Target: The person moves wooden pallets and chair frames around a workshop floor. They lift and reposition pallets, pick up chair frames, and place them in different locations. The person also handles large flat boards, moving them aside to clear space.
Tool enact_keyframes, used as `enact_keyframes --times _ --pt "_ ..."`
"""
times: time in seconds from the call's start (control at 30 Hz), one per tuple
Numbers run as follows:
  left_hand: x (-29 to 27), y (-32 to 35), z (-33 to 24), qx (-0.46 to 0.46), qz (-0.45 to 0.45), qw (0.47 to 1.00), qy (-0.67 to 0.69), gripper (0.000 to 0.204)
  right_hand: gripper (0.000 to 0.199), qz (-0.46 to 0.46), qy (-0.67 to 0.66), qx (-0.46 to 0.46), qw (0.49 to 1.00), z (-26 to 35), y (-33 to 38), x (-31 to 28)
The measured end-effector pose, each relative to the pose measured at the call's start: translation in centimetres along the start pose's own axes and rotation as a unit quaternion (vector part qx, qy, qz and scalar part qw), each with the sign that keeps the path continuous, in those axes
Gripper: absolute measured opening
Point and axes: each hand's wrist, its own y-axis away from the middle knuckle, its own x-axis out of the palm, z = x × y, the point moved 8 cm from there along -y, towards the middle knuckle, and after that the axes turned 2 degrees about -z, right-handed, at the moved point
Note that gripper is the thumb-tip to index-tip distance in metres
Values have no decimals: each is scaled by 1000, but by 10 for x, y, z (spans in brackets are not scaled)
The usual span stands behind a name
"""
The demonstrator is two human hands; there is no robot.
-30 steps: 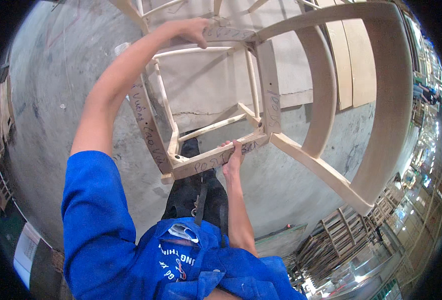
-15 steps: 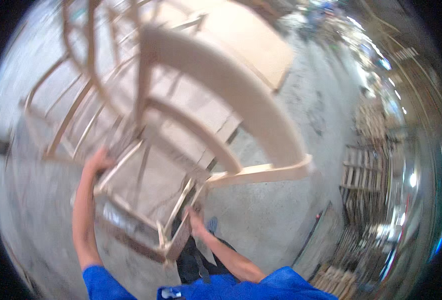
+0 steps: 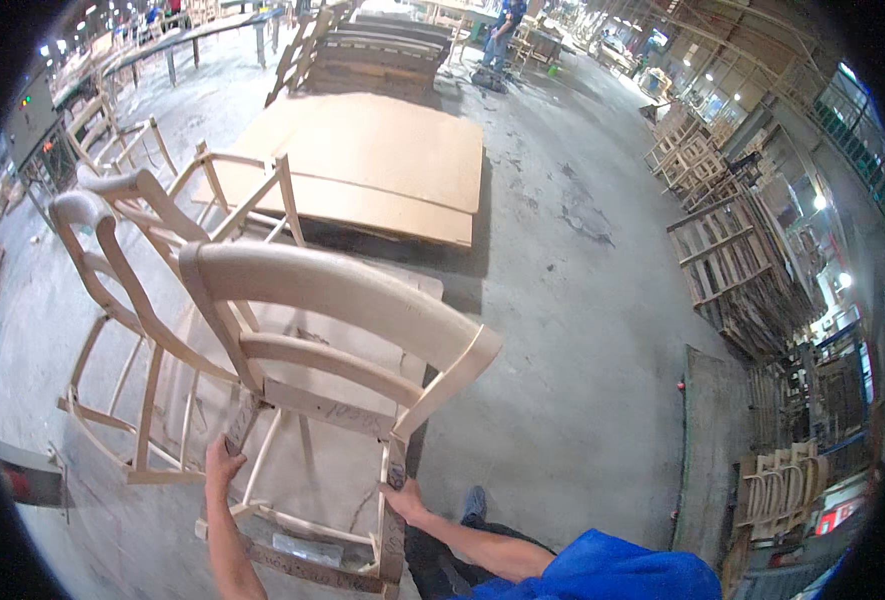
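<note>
An unfinished wooden chair frame [image 3: 347,290] without a seat stands in front of me, its curved top rail and lower back slat facing away from me. My left hand [image 3: 224,462] has its fingers wrapped round the left side rail of the seat opening. On the opposite side rail, my right hand [image 3: 402,500] grips near the middle. Handwritten marks show on the rails. Through the open seat I see a pale board and the stretchers between the legs. Close on the left, another bare chair frame [image 3: 97,275] stands beside the one I hold.
More chair frames [image 3: 247,195] stand farther back left. Beyond them lies a stack of large flat boards [image 3: 382,150], with wooden pallets [image 3: 377,60] behind. Wooden racks [image 3: 727,260] line the right side. A person [image 3: 502,35] stands far off. A grey machine part [image 3: 32,478] juts in at left.
The view has steadied and lifted, so more of the hall shows. In the picture the held chair's top rail is lower and farther left. Both hands still hold the side rails.
</note>
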Motion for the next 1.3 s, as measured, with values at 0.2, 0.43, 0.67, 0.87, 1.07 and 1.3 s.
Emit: enact_keyframes --times 0.2,0.43,0.67,0.87,1.07,1.3 --pt "-46 18 -10 -13 -86 994 60 45 61 -46 -22 0 999 85 65 -33" --pt "-145 72 -69 -14 -181 983 36 49 22 31 -117 -127 985 95 119 -58" --pt "-230 278 -30 -36 -503 862 -61 35 35 251 -200 -482 815 184 190 -199" --pt "-104 327 -222 -77 -562 821 -70 34 30 289 -227 -447 815 135 116 -381" --pt "36 313 -437 12 -510 860 -9 35 29 112 -170 -521 829 123 30 -613" --pt "111 173 -767 139 -504 838 159 29 28 -72 -72 -518 850 154 -118 -839"
